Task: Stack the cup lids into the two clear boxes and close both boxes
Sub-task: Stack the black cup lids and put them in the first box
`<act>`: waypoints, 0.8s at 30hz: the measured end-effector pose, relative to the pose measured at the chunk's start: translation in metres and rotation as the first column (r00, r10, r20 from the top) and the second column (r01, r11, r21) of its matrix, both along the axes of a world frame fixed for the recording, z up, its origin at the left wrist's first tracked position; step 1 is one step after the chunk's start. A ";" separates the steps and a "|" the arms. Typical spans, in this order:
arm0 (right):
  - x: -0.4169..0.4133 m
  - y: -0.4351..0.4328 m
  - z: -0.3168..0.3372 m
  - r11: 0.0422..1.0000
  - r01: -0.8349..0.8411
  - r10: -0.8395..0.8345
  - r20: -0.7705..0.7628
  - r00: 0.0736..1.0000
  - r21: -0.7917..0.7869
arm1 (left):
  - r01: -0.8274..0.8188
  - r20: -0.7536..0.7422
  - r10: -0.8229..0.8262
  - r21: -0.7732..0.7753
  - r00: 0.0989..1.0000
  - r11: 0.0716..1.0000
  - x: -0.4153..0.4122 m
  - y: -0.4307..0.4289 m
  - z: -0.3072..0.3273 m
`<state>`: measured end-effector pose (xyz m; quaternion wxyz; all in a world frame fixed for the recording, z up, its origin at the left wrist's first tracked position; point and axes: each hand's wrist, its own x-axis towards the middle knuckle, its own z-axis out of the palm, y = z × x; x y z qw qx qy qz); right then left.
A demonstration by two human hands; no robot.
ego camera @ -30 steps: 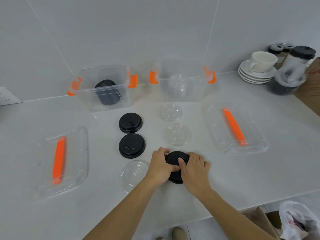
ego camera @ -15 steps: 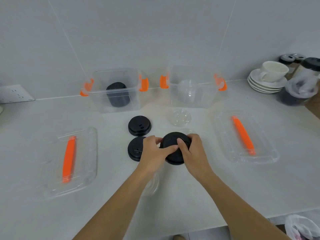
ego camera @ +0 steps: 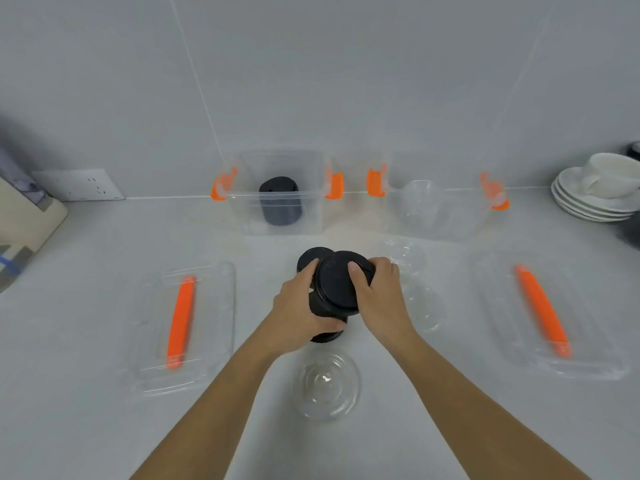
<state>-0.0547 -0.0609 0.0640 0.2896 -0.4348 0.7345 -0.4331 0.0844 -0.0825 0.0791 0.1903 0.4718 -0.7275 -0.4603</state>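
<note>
Both my hands hold a stack of black lids [ego camera: 336,289] above the counter's middle: my left hand [ego camera: 297,308] grips its left side, my right hand [ego camera: 379,295] its right side with the thumb on top. Two more black lids lie beneath, one at the back [ego camera: 310,255] and one in front [ego camera: 327,336], both partly hidden. The left clear box [ego camera: 280,194] holds a stack of black lids [ego camera: 280,200]. In the right clear box [ego camera: 438,199] are clear dome lids. Clear dome lids lie on the counter, one near me [ego camera: 325,388] and two right of my hands [ego camera: 405,252] [ego camera: 424,306].
Two clear box covers with orange handles lie flat, one at the left [ego camera: 181,327] and one at the right [ego camera: 547,317]. White saucers with a cup [ego camera: 595,192] stand at the back right. A wall socket [ego camera: 78,184] and a carton [ego camera: 20,220] are at the left.
Both hands have lifted the black lid stack off the counter and carried it away from me, over the two black lids toward the boxes.
</note>
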 end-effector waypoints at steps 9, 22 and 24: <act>0.022 -0.015 -0.033 0.981 -0.047 0.080 -0.175 0.981 0.188 | -0.078 0.180 0.094 -0.095 0.979 0.992 0.016 -0.005 -0.037; 0.026 -0.020 -0.059 0.949 -0.049 0.122 -0.222 0.967 0.311 | -0.131 0.184 0.147 -0.097 0.972 0.987 0.017 -0.017 -0.076; 0.027 -0.019 -0.061 0.944 -0.054 0.135 -0.233 0.963 0.324 | -0.118 0.231 0.144 -0.125 0.962 0.985 0.017 -0.016 -0.082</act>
